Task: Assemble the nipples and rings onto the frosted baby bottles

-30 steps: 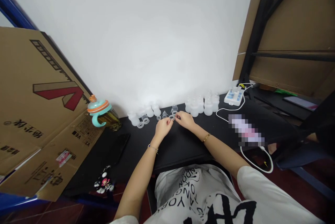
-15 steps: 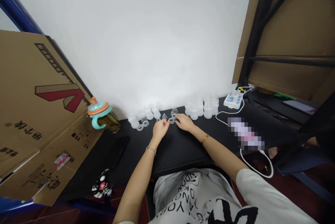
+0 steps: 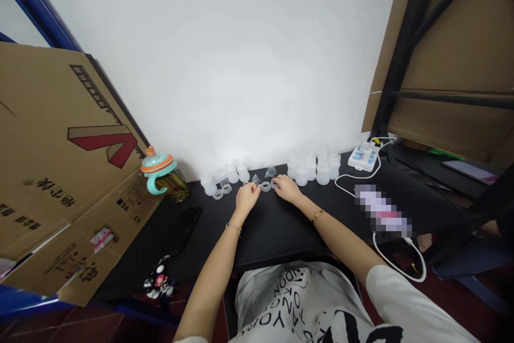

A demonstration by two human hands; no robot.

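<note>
My left hand (image 3: pixel 248 197) rests on the black table with its fingers curled closed; whether anything sits inside them I cannot make out. Just past its fingertips lies a clear silicone nipple (image 3: pixel 256 178). A translucent ring (image 3: pixel 265 187) lies flat between my two hands. The fingertips of my right hand (image 3: pixel 286 189) are on a second translucent ring (image 3: pixel 274 183), partly covered by them. Behind it, near the wall, stands another clear nipple (image 3: pixel 270 171). Left of my left hand lie two more rings, one being the front ring (image 3: pixel 217 194).
Several frosted small bottles (image 3: pixel 323 170) stand grouped at the right; other bottles (image 3: pixel 209 185) stand at the left. A teal-lidded jug (image 3: pixel 164 177), a dark phone (image 3: pixel 188 228), a cardboard box (image 3: pixel 92 172), a white power strip (image 3: pixel 362 157) and a cabled, blurred-out device (image 3: pixel 383 212) surround the work area.
My right hand has brought the ring under its fingertips rightward and closer, beside the other ring. My left hand has barely moved. The whole view has shifted slightly.
</note>
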